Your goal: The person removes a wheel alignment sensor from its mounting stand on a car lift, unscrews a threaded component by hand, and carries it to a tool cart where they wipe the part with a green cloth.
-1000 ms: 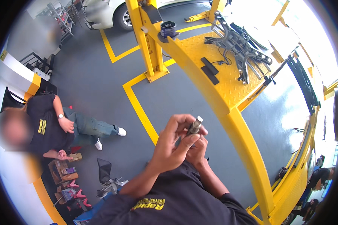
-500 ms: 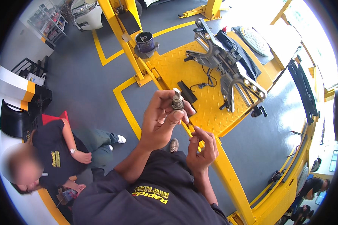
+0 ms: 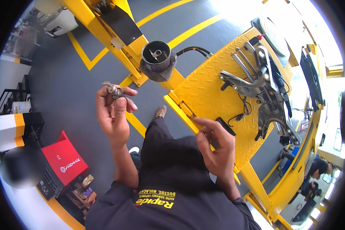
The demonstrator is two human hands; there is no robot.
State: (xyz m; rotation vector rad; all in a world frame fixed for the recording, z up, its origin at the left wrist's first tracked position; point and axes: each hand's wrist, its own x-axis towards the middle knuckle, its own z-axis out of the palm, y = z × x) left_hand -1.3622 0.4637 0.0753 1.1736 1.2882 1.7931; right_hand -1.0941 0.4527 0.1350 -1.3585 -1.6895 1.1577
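My left hand (image 3: 117,119) is raised at left of centre over the floor. Its thumb and fingers are closed on a small ringed metal stud (image 3: 114,92), worn and grey-brown, with its narrow end pointing up and left; its lower end is hidden by the fingers. My right hand (image 3: 217,147) hovers near the edge of the yellow platform (image 3: 203,90), apart from the left. Its index finger reaches out, the thumb stands away from it, and the other fingers curl loosely. Nothing shows in it.
A grey metal wheel clamp (image 3: 262,90) with a cable lies on the platform, near a round turntable plate (image 3: 272,36). A dark can (image 3: 156,57) holding metal pieces sits by the yellow post (image 3: 99,38). A red cabinet (image 3: 65,159) stands at left. People (image 3: 316,168) are at far right.
My left hand has moved left with the metal stud, away from the platform. My right hand's thumb and index finger have parted. The view has shifted, and the seated person at left is mostly out of sight.
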